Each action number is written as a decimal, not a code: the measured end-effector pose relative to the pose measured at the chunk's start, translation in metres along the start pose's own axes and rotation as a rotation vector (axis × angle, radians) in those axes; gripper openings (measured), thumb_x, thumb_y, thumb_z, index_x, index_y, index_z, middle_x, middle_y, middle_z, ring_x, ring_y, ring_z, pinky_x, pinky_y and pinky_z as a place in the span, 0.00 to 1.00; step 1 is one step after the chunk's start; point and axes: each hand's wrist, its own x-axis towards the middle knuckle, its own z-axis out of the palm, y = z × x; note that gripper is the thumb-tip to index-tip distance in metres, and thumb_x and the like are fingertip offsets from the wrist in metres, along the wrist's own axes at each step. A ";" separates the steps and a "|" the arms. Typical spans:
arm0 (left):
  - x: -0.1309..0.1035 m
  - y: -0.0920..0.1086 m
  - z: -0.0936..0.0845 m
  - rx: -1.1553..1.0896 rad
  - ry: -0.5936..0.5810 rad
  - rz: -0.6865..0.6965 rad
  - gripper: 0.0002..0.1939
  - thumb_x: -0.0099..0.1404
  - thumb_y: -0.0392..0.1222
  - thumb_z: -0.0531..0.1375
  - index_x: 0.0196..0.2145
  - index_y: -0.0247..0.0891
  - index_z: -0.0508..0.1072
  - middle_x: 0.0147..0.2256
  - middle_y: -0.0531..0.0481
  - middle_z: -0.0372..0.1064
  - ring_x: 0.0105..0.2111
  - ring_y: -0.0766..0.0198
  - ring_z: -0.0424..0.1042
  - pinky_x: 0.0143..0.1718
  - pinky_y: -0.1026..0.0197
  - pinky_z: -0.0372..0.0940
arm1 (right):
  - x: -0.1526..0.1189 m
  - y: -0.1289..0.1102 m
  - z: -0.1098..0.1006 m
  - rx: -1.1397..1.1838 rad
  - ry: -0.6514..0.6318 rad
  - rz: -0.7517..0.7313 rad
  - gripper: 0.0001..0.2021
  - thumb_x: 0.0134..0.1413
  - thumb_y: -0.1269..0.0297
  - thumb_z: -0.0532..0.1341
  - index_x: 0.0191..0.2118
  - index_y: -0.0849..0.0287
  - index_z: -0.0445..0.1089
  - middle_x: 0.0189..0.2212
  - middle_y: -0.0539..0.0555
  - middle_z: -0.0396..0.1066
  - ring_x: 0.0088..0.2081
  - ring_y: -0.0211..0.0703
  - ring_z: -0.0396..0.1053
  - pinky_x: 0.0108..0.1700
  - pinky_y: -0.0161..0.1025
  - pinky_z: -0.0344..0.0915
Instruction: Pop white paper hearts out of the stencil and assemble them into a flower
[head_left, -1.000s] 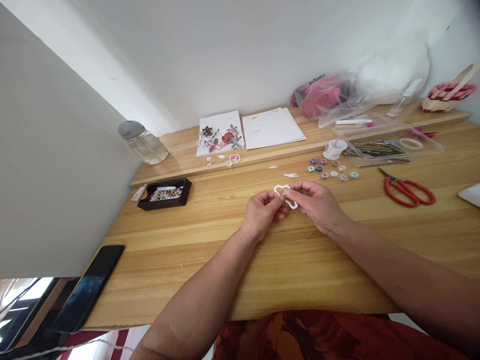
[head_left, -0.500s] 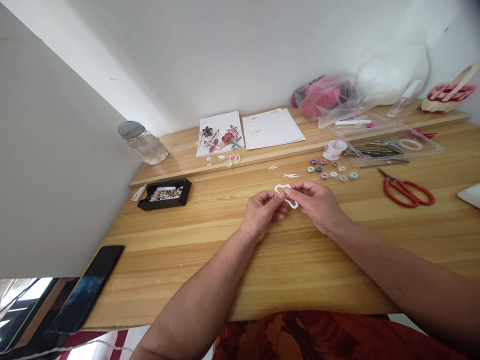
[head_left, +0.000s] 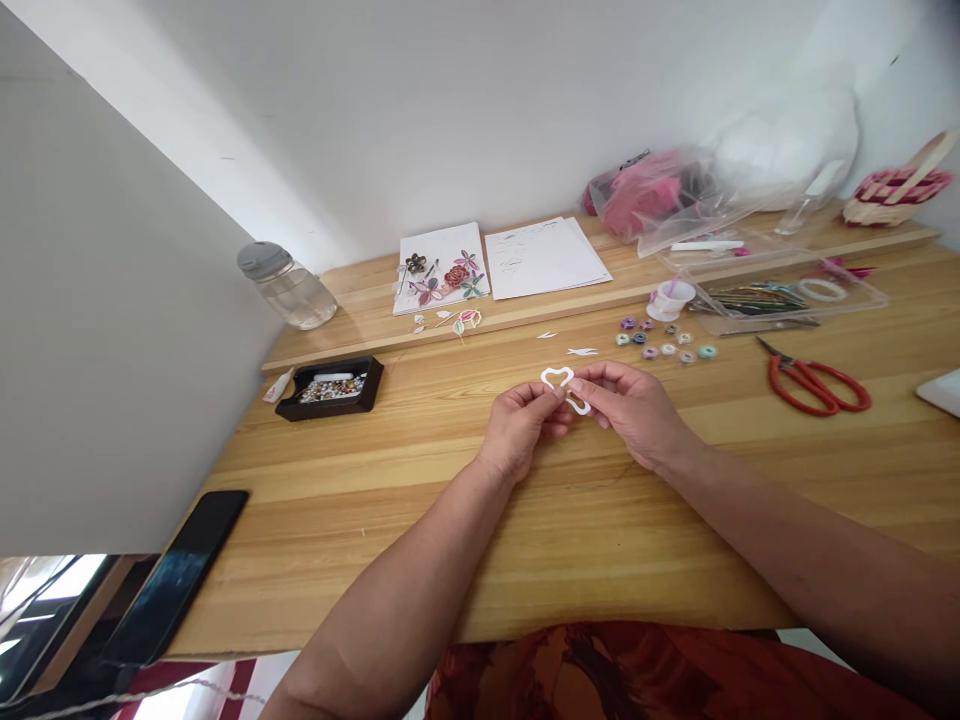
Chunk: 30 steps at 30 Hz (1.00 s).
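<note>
Between my two hands, above the wooden table [head_left: 420, 450], is a white cut-out outline [head_left: 557, 373] with wavy loops. My left hand [head_left: 525, 420] pinches it from the left with thumb and fingers. On its right side my right hand [head_left: 626, 405] grips it, the thumb on top. One loop sticks up above the fingertips and another shows below them; its middle is hidden by the thumbs. Small white cut pieces [head_left: 582, 351] lie just beyond my hands. Several thread spools [head_left: 668, 350] sit behind my right hand.
Red-handled scissors [head_left: 817, 388] lie at the right, near a clear tray [head_left: 787, 295]. A black box of beads [head_left: 330, 388] and a phone [head_left: 180, 570] are at the left. Along the back shelf stand a bottle [head_left: 289, 285], paper sheets [head_left: 547, 258] and a small basket [head_left: 892, 195].
The white outline has shifted slightly left and turned a little between my fingers, so its upper loop shows more fully. Both hands keep their hold and have barely moved.
</note>
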 end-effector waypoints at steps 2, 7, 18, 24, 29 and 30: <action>0.000 0.001 0.000 -0.031 0.029 -0.009 0.20 0.47 0.49 0.73 0.27 0.33 0.71 0.26 0.50 0.71 0.26 0.69 0.71 0.26 0.68 0.64 | 0.000 0.000 -0.001 -0.001 -0.004 0.007 0.18 0.41 0.51 0.73 0.32 0.59 0.74 0.26 0.50 0.71 0.24 0.33 0.60 0.23 0.34 0.53; 0.002 0.001 0.000 -0.066 0.054 -0.007 0.20 0.47 0.48 0.74 0.28 0.33 0.71 0.26 0.49 0.71 0.25 0.69 0.71 0.25 0.68 0.64 | 0.000 0.001 -0.001 -0.040 -0.005 0.014 0.17 0.42 0.51 0.72 0.30 0.59 0.73 0.24 0.49 0.70 0.22 0.32 0.59 0.22 0.34 0.54; 0.000 0.002 0.001 -0.102 0.079 -0.008 0.20 0.46 0.45 0.74 0.29 0.34 0.70 0.25 0.51 0.71 0.25 0.68 0.71 0.24 0.69 0.65 | -0.003 0.000 0.000 -0.088 0.001 -0.037 0.15 0.45 0.53 0.70 0.30 0.60 0.72 0.22 0.49 0.69 0.21 0.33 0.61 0.21 0.33 0.55; 0.001 0.002 0.001 -0.109 0.081 -0.010 0.20 0.46 0.45 0.74 0.29 0.34 0.70 0.25 0.51 0.71 0.25 0.69 0.71 0.25 0.69 0.65 | -0.003 0.001 0.001 -0.075 -0.021 -0.031 0.15 0.47 0.53 0.70 0.31 0.60 0.72 0.22 0.49 0.70 0.21 0.34 0.63 0.23 0.33 0.60; 0.001 0.002 0.001 -0.094 0.076 -0.020 0.20 0.46 0.46 0.74 0.28 0.33 0.70 0.25 0.49 0.71 0.25 0.69 0.71 0.25 0.69 0.65 | -0.002 0.003 0.001 -0.049 -0.030 -0.030 0.15 0.46 0.53 0.71 0.31 0.60 0.72 0.21 0.49 0.70 0.21 0.33 0.64 0.23 0.32 0.62; 0.000 0.002 0.001 -0.091 0.076 -0.018 0.20 0.46 0.46 0.74 0.28 0.33 0.70 0.25 0.49 0.71 0.25 0.69 0.71 0.25 0.69 0.65 | -0.002 0.004 0.001 -0.044 -0.030 -0.031 0.15 0.46 0.53 0.71 0.31 0.60 0.72 0.21 0.49 0.70 0.21 0.33 0.64 0.23 0.32 0.62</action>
